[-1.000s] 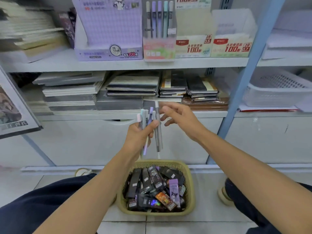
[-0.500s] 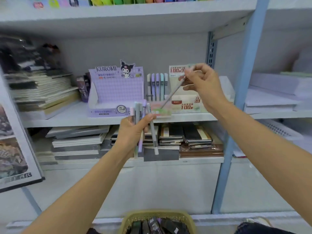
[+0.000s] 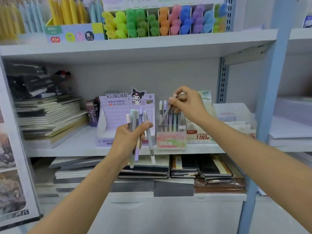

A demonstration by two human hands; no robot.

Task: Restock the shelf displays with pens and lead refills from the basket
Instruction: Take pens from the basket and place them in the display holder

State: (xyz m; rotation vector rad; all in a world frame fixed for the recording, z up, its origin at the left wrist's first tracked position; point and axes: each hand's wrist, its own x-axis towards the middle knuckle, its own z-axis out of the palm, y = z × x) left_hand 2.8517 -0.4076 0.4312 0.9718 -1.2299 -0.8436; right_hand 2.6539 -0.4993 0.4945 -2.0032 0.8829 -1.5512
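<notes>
Grey pen [image 3: 166, 112] is pinched by its top end in the right hand [image 3: 186, 105] and tilted tip-down over the clear pen display [image 3: 171, 132] on the middle shelf [image 3: 67, 147], so the slotting-in step is judged under way. Next, its tip must be steered into a free slot among the standing pens. A spare bunch of pens [image 3: 140, 132] is clenched upright in the raised left hand [image 3: 130, 141].
</notes>
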